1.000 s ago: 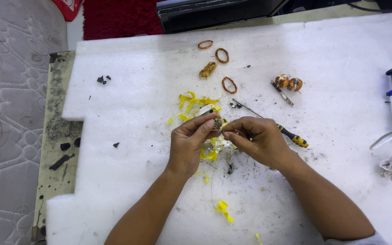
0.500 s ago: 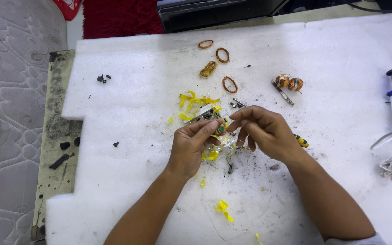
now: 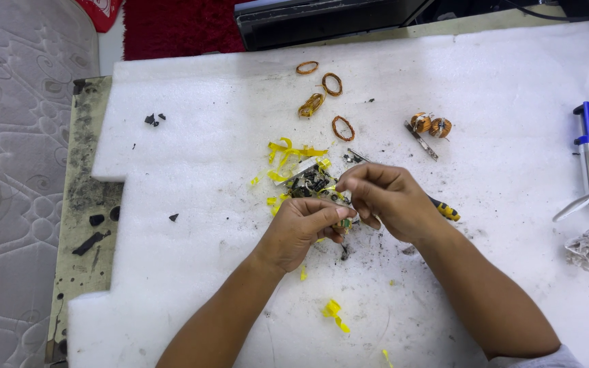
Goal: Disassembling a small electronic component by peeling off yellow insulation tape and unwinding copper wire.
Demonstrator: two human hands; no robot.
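Overall, we found the work laid out on a white foam sheet [image 3: 192, 286], and we recorded it from left to right. At the left edge lay small black fragments [image 3: 153, 120] on the foam. Near the middle, yellow tape scraps [image 3: 293, 151] were scattered just above the hands. The left hand [image 3: 301, 228] was curled, its thumb and fingers pinching a small electronic part [image 3: 341, 223] at the centre of the sheet. A small circuit board [image 3: 310, 182] lay just above that hand, touching the tape scraps. The right hand [image 3: 388, 200] met the left over the part, fingertips pressed together on its upper end. Above them lay copper wire rings [image 3: 331, 84]. A screwdriver with a yellow and black handle [image 3: 447, 212] showed beside the right wrist. Further right sat two wound copper coils [image 3: 430, 125], and at the far edge a blue and silver tool [image 3: 587, 153].
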